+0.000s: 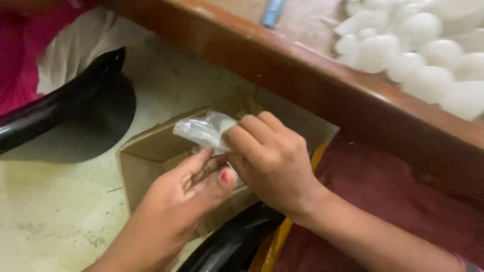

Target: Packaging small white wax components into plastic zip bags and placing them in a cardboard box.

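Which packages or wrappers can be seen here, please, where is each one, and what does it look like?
Cardboard box: on the pale floor under both hands, open, brown, square.
Plastic bag: pinched by the right hand above the box, small, clear, crumpled; the left hand touches it from below.
White pouches: heaped on the wooden table, upper right, rounded, blurred.
No labels, signs or screens show.

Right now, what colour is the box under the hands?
Plain brown cardboard. The box shows best in the head view, below the left hand and right hand.
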